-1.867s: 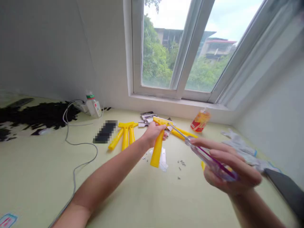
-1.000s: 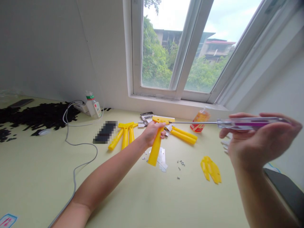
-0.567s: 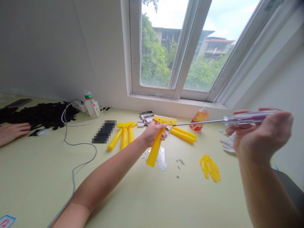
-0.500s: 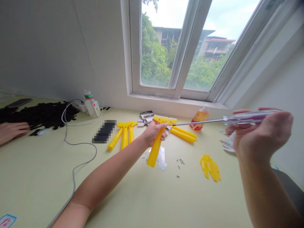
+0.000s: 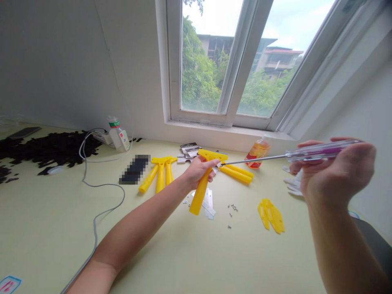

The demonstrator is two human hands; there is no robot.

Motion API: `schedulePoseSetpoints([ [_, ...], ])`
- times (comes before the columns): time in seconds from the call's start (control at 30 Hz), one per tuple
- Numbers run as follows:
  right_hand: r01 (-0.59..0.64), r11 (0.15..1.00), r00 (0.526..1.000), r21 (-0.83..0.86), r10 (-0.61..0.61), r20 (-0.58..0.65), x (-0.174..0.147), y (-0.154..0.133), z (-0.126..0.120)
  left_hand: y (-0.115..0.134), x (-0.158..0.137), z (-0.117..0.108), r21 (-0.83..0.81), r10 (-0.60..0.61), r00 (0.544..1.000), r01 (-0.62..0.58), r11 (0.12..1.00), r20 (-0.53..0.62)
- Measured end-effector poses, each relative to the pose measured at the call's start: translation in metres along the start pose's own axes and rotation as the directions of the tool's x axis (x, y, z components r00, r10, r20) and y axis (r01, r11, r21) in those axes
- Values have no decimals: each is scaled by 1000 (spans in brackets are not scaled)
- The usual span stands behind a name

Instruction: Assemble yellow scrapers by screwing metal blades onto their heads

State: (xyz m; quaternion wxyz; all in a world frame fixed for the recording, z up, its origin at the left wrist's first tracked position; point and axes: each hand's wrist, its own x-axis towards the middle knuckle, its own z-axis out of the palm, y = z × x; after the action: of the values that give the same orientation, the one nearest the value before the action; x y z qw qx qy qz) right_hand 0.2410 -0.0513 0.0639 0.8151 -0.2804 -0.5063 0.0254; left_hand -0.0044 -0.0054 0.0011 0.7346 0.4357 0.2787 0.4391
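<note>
My left hand (image 5: 197,170) is closed around the neck of a yellow scraper (image 5: 200,194), its wide head up and its handle slanting down toward me. In my right hand (image 5: 339,175) lies a screwdriver (image 5: 318,152) with a clear and purple handle, fingers wrapped round it. Its long shaft runs left, and the tip reaches the scraper by my left thumb; whether it sits in a screw is too small to tell. Below the scraper are flat metal blades (image 5: 209,204), small nuts (image 5: 185,202) and several loose screws (image 5: 234,207).
More yellow scrapers (image 5: 161,175) lie left of my hand, and yellow handles (image 5: 237,173) to its right. Yellow flat pieces (image 5: 271,216), an orange bottle (image 5: 258,153) and white gloves (image 5: 294,185) are on the right. Leftward are a cable (image 5: 94,220), a white bottle (image 5: 118,134) and black scraps (image 5: 61,149).
The screwdriver has shifted slightly left, its handle turned in my right hand. The scraper's head has tilted a little. Another person's hand at the far left has gone out of view.
</note>
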Motion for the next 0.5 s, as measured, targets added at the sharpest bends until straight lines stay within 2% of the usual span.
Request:
schedulePoseSetpoints([
  [0.17,0,1000,1000,15,0,-2,1,2,-2,-5,4,-4,48,19,999,-18,999,-28],
  [0.5,10,1000,992,1,-10,-126,8,0,-6,-10,7,-8,104,12,999,-16,994,34],
])
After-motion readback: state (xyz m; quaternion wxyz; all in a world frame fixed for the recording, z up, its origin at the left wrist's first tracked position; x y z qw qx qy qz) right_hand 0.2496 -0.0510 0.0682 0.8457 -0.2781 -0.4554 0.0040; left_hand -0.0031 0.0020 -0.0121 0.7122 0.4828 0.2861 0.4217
